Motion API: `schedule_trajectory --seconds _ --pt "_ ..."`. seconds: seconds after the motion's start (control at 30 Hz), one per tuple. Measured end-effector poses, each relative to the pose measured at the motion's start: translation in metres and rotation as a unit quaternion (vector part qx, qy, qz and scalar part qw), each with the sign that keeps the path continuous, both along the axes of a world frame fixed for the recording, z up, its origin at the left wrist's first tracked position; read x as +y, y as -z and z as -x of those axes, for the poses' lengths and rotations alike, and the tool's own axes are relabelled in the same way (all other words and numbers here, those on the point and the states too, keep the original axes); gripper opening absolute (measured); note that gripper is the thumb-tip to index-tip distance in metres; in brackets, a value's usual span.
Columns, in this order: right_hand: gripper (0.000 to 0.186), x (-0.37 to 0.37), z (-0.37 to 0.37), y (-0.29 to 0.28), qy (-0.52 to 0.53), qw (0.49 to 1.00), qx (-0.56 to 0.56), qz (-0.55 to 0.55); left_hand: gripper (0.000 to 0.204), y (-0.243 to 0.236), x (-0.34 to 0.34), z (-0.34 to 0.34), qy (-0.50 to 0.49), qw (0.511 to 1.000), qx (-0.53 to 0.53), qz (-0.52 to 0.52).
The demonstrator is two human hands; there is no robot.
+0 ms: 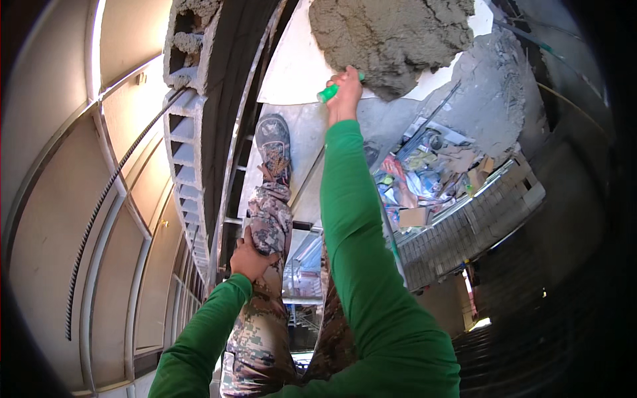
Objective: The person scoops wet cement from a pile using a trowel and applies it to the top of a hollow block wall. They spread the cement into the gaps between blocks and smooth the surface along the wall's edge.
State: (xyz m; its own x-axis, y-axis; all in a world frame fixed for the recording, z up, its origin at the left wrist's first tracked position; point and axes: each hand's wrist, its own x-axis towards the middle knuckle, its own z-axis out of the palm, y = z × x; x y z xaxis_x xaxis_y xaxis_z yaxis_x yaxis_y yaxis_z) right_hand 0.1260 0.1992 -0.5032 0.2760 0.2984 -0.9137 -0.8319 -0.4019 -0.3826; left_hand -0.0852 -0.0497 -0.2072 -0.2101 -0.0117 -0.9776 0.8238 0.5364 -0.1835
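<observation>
My right hand point(345, 96), its arm stretched forward, is closed round the green handle point(329, 93) of a tool. The tool's working end does not show. Just beyond my knuckles lies a large heap of wet grey mortar point(391, 40) on a white sheet point(292, 73). My left hand point(251, 257) rests on the knee of my camouflage trousers point(271, 219), thumb apart from the fingers, holding nothing. Ahead of that knee, my dark boot point(273, 142) stands on a grey board point(308, 169) next to the white sheet.
Hollow blocks point(186, 149) form a wall edge at my left, with a ribbed steel bar point(109, 189) slanting past them. A metal frame point(232, 166) runs alongside. Below, gaps open beside my legs. Rubbish and scraps point(421, 176) lie lower at the right, by a brick wall point(458, 232).
</observation>
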Motion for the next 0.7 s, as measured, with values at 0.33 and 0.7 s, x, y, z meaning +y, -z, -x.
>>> schedule_trajectory --seconds 0.33,0.7 --pt "0.022 -0.08 0.003 -0.076 -0.07 0.996 -0.059 0.004 0.121 -0.003 -0.009 -0.004 0.016 1.0 0.018 0.004" --pt "0.019 -0.02 0.078 -0.135 -0.193 0.979 -0.065 -0.025 0.122 -0.003 -0.002 0.006 -0.024 1.0 0.008 0.015"
